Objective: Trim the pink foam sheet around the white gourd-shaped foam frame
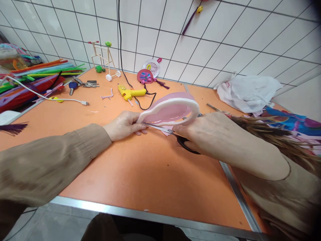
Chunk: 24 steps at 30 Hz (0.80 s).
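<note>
My left hand (126,126) pinches the left end of a pink and white looped piece (173,103), which looks like a rounded frame with a thick white rim and a pink side wall. My right hand (200,132) is closed round the black handles of a pair of scissors (162,128). The blades point left along the lower edge of the white rim, their tips close to my left fingertips. A small pink scrap shows just under the blades. Part of the loop's right end lies behind my right hand.
A yellow glue gun (131,93) with a black cord lies behind the loop. Keys (84,83), a stick-built model (105,62) and round tasselled ornaments (147,74) are farther back. Pipe cleaners (45,72) pile up at left; a white plastic bag (247,90) and brown dried stalks (265,134) lie right.
</note>
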Tool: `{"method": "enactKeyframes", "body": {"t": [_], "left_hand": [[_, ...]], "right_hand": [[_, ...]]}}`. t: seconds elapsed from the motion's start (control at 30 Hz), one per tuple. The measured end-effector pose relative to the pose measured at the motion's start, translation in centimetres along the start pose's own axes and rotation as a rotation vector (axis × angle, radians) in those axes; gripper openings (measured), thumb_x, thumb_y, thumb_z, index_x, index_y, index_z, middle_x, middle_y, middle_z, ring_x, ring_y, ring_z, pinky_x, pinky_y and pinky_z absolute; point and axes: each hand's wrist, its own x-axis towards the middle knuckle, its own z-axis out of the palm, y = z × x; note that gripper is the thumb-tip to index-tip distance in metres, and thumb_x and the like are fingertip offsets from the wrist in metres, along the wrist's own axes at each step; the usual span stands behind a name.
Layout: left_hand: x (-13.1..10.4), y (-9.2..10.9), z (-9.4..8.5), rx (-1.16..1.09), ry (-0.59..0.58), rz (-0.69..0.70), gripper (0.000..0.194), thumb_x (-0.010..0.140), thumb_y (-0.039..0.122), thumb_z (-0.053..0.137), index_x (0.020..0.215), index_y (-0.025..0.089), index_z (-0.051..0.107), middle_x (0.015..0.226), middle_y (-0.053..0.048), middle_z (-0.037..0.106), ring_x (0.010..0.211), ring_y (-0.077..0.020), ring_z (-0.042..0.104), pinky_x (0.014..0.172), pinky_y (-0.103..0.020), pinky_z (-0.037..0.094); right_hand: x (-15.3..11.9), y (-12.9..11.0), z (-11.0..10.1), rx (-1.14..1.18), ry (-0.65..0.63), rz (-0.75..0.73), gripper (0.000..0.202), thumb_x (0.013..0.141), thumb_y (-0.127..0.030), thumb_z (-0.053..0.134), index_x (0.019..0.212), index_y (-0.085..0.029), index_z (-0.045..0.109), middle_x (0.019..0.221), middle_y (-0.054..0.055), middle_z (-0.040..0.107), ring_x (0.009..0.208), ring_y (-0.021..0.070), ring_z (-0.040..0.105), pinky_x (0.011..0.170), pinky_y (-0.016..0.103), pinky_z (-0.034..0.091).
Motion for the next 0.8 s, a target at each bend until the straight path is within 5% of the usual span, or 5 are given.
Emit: {"method": "enactKeyframes", "body": {"t": [0.6, 0.8], "left_hand": [[0.02, -0.01, -0.11, 0.038, -0.038, 0.023, 0.023, 0.078, 0.037, 0.075, 0.086, 0.015, 0.070, 0.081, -0.004, 0.074, 0.075, -0.0176, 0.073, 0.071, -0.029, 0.062], [-0.13, 0.15, -0.14, -0.002, -0.022, 0.004, 0.023, 0.076, 0.035, 0.078, 0.086, 0.015, 0.072, 0.080, -0.004, 0.075, 0.074, -0.0188, 0.074, 0.068, -0.029, 0.062]], "right_hand": [[-0.04, -0.07, 0.56, 0.012, 0.021, 0.023, 0.036, 0.079, -0.006, 0.043, 0.092, -0.020, 0.073, 0.059, 0.004, 0.051, 0.049, 0.0143, 0.024, 0.057, 0.034, 0.013], [0.02, -0.14, 0.36, 0.081, 0.004, 0.038, 0.030, 0.078, -0.006, 0.043, 0.079, -0.021, 0.069, 0.060, 0.005, 0.052, 0.049, 0.0159, 0.031, 0.058, 0.035, 0.012]]}}
